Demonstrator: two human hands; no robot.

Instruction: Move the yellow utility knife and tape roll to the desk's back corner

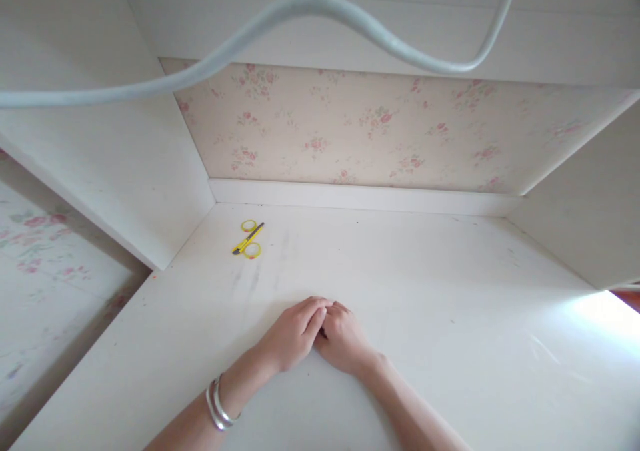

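My left hand (293, 333) and my right hand (341, 338) rest together on the white tabletop (425, 371), fingers folded in and touching each other. The left thumb lies against the right hand, and the fingertips are partly hidden. Both hands are closed, and no object shows in them. Beyond them to the left lies a yellow and black utility knife (249, 238), set at a slant. One small yellow-rimmed tape roll (249, 226) is beside its far end, and another tape roll (253, 251) is beside its near end. Neither hand touches these things.
White side panels stand left (165, 191) and right (575, 204) of the tabletop. A low white ledge (350, 193) runs along the back beneath floral wallpaper (320, 124). A pale cable (320, 3) curves across the upper view. Grey smudges mark the surface near the knife.
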